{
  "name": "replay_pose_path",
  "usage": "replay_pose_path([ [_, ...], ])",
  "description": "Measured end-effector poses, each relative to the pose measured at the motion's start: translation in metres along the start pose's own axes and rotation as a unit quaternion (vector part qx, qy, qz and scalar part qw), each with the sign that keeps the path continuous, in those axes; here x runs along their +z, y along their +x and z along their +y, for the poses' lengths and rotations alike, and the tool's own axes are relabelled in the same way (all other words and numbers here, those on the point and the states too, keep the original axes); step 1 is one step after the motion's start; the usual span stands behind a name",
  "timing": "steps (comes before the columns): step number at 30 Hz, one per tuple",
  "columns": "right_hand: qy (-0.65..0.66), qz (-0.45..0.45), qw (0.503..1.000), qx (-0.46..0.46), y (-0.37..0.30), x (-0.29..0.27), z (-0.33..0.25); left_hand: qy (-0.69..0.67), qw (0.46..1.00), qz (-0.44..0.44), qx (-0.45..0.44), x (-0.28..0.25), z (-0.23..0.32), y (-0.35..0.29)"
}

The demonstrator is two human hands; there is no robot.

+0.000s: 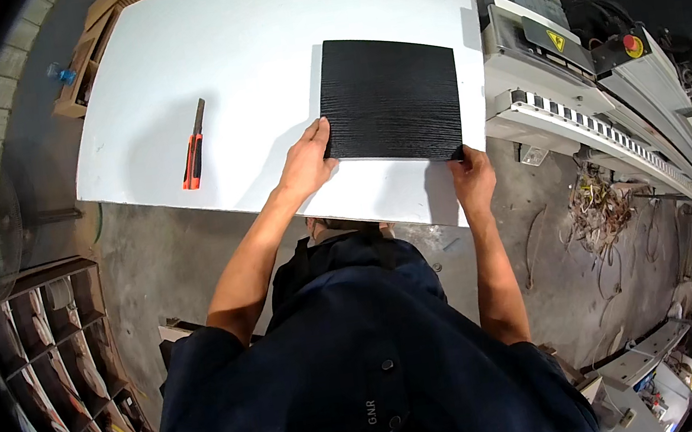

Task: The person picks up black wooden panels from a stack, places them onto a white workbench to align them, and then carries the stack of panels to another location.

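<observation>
Black panel (390, 98) flat on white desk (255, 53), right side, near machine (552, 58). Left hand (307, 162) fingers pressed together on near-left corner; right hand (472, 175) pinching near-right corner. Best kept flat, both corners steadied evenly. Knife (194, 147) well apart, left.

black wood-grain panel (389, 98), white table (257, 70), orange knife (193, 153)

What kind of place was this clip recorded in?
Most likely a woodworking or panel workshop: a long industrial machine beside a white worktable, a black wood-grain panel under both hands, and offcut strips on the concrete floor.
</observation>
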State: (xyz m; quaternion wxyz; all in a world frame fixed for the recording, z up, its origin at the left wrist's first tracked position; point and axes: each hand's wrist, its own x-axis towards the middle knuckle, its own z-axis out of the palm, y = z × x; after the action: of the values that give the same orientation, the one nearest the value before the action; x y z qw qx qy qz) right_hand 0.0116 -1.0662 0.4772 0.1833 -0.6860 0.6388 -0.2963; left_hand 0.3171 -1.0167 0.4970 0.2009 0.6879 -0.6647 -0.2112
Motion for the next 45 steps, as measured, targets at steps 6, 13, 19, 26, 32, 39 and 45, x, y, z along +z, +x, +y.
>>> replay_pose_path([
  [6, -0.063, 0.001, 0.997, -0.039, 0.004, 0.000, 0.003, -0.001, 1.000, 0.012, 0.006, 0.002, -0.003, 0.000],
  [13, -0.082, 0.021, 0.994, -0.064, 0.001, 0.003, 0.005, -0.045, 0.999, 0.010, -0.024, -0.003, 0.003, -0.002],
  [19, -0.033, -0.065, 0.996, -0.042, 0.007, -0.007, 0.012, -0.095, 0.994, 0.008, -0.044, -0.007, 0.015, -0.001],
  [26, 0.166, -0.089, 0.972, 0.140, 0.063, 0.012, 0.011, -0.371, 0.909, 0.021, -0.191, 0.003, -0.015, 0.066],
  [32, 0.079, -0.021, 0.992, 0.092, 0.061, 0.025, 0.009, -0.317, 0.925, 0.077, -0.194, 0.010, -0.015, 0.076],
  [39, 0.130, -0.064, 0.966, 0.214, -0.050, -0.029, 0.048, -0.286, 0.939, -0.062, -0.178, 0.025, 0.025, 0.038],
  [45, 0.159, -0.018, 0.915, 0.370, -0.123, -0.055, 0.062, -0.224, 0.965, -0.113, -0.073, 0.049, 0.053, 0.008],
])
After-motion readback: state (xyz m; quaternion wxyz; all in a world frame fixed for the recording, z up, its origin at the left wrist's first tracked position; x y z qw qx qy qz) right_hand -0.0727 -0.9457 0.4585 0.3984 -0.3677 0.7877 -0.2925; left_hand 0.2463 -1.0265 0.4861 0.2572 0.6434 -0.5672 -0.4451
